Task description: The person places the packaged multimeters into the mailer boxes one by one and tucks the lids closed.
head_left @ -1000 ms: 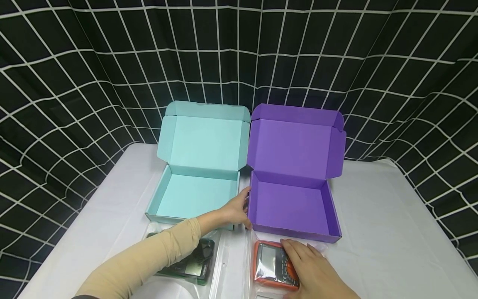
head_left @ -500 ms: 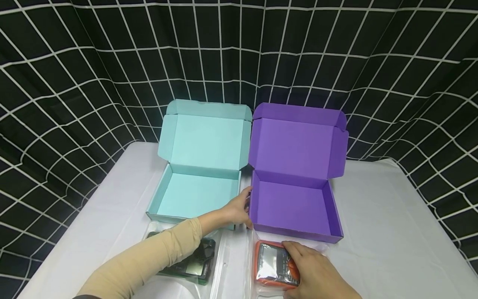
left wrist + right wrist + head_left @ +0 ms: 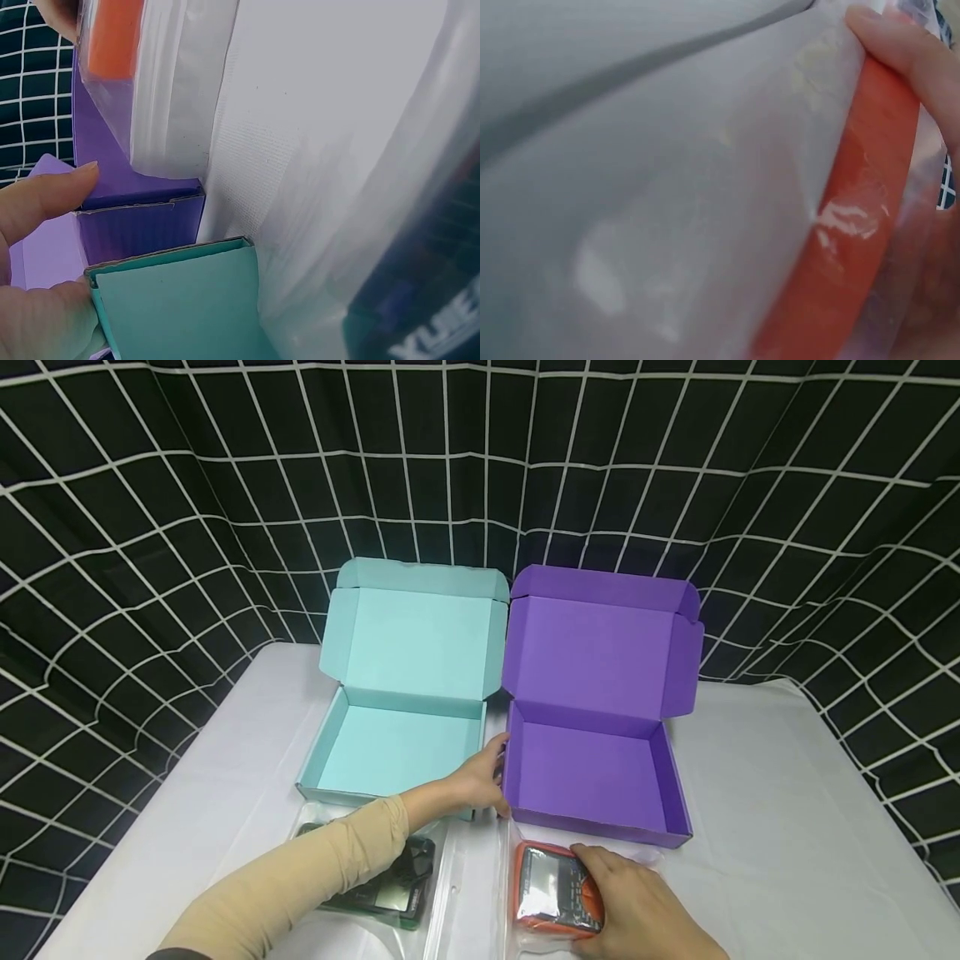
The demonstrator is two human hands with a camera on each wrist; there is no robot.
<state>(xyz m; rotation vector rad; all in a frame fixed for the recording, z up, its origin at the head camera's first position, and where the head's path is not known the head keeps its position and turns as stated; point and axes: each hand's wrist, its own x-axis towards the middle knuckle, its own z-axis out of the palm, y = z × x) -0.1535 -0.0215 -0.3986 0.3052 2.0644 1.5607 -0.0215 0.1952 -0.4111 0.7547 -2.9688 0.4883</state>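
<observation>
My left hand (image 3: 474,781) reaches between the two boxes and holds the purple box (image 3: 588,772) by its left wall. In the left wrist view, its thumb (image 3: 56,195) lies at the purple box's corner. An orange-edged digital multimeter (image 3: 543,885), in clear plastic packaging, is in front of that box. My right hand (image 3: 637,906) grips it from the right. Close up in the right wrist view, the multimeter's orange side (image 3: 870,150) shows through the plastic, with a digit of my right hand (image 3: 904,52) pressed on it.
The light teal box (image 3: 397,752) stands left of the purple one, its lid raised. Partly under my left sleeve (image 3: 300,877) lies a dark meter with a green edge (image 3: 401,893) in clear packaging. A white cloth (image 3: 765,827) covers the table; a black gridded curtain (image 3: 480,460) surrounds it.
My right hand has tilted the multimeter slightly, and its left edge shows more. My left hand stays at the purple box. The whole head view has shifted a little.
</observation>
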